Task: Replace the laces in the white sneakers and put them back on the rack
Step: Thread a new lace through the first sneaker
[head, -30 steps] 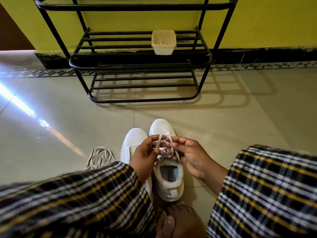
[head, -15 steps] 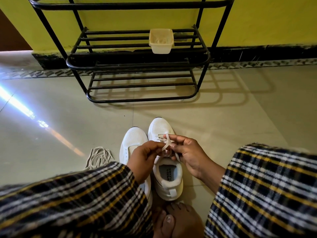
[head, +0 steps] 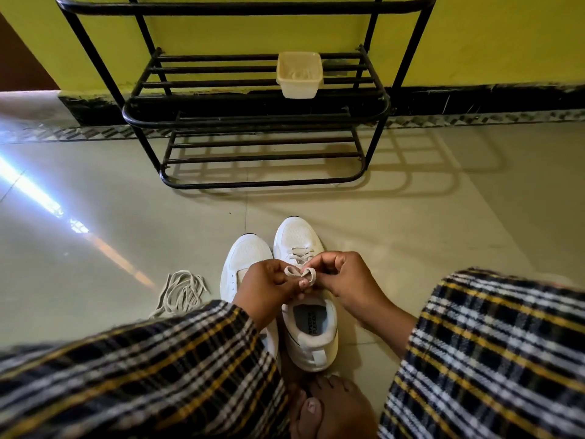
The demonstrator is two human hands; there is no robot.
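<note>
Now a loop of the lace (head: 300, 274) has been formed over the right sneaker (head: 308, 312), pinched between left hand (head: 264, 288) and right hand (head: 345, 280); the bow is judged nearly tied.

Person's clothing, seen from above.
Both sleeves (head: 158, 369) are dark plaid crossed with white and yellow stripes, loose at the cuffs; the left hand (head: 262, 289), right hand (head: 342, 280) and foot (head: 329, 407) are bare.
</note>
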